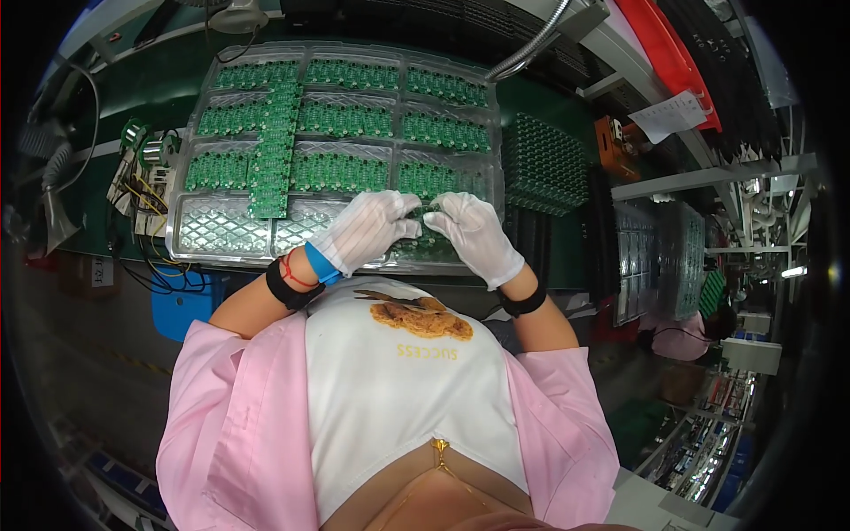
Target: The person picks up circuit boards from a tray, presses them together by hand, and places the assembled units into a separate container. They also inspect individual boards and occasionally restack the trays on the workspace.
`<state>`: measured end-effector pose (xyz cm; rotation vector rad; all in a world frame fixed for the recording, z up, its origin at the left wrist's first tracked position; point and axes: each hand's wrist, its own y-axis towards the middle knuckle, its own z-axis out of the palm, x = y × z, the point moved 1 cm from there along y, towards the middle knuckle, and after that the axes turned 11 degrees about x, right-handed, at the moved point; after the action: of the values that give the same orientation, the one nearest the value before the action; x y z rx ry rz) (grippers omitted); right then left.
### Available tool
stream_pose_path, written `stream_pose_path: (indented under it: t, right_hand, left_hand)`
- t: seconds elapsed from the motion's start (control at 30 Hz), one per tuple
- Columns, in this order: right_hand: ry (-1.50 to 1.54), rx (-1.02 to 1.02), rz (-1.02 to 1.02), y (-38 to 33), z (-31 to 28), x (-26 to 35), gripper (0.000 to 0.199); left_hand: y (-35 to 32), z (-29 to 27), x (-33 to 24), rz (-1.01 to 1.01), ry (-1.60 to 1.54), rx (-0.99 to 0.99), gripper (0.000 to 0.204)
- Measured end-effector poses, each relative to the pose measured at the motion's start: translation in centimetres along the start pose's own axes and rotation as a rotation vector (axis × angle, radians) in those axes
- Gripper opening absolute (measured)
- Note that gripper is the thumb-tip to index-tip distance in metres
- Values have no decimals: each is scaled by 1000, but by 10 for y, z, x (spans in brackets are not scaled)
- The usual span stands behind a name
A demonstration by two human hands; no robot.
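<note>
The clear plastic compartment tray (pixel 221 232) stretches well left of the hands, its near edge beneath the wrists; a green grid-patterned stack (pixel 544 164) bounds it to their right. The dark green bench (pixel 142 97) carries both, with small green circuit boards (pixel 345 119) in rows ahead of the hands. White-gloved left hand (pixel 367 232) and white-gloved right hand (pixel 478 239) nearly meet, fingers curled; whether they grip a board I cannot tell.

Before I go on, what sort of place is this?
Most likely an electronics assembly workshop: rows of green rectangular circuit boards lie in a clear plastic divided tray on a dark green worktop.
</note>
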<state>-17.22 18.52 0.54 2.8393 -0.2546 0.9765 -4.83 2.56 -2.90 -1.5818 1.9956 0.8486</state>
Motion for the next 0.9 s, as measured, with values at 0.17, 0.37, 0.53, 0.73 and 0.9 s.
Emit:
stream_pose_path:
  t: [0.17, 0.37, 0.53, 0.73, 0.9]
  right_hand:
    - [1175, 172, 192, -25, 0, -2, 20]
    - [316, -120, 548, -7, -13, -77, 22]
    - [169, -36, 696, 9, -1, -85, 29]
    - [-291, -152, 545, 7, -13, -57, 34]
    - [-125, -56, -18, -7, -13, 13, 20]
  left_hand:
    - [4, -13, -21, 148, -27, 259, 25]
    - [-3, -5, 8, 67, 45, 46, 30]
    - [-4, -14, 7, -38, 37, -31, 50]
    - [5, -24, -18, -206, -95, -1, 63]
    - [16, -21, -32, -205, -111, 36, 64]
